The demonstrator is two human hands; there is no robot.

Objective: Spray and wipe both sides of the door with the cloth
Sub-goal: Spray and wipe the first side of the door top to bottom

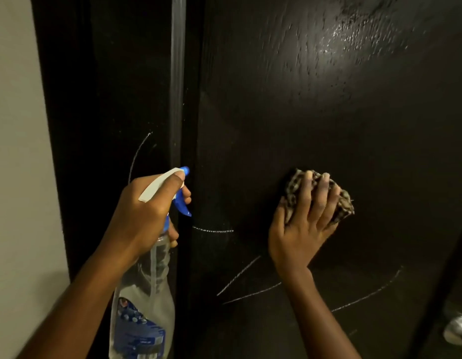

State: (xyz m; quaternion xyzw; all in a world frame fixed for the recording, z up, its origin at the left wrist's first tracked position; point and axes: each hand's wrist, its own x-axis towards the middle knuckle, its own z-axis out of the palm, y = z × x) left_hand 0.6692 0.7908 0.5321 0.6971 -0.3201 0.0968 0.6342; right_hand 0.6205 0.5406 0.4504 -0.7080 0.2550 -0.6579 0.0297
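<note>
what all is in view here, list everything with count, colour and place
door: one, dark brown-black, fills middle and right, glare patch upper right
door frame: one, black, left of the door
wall: one, pale, far left
scratchy marks: several, white, lower door, one on the door frame
spray bottle: one, clear with blue label and white-and-blue trigger head, lower left
cloth: one, leopard-print tan and black, bunched against the door, centre right
shiny thing: one, silvery, bottom right edge, too blurred to name
left hand: one, grips the spray bottle at its neck
right hand: one, fingers spread, presses the cloth on the door
</note>
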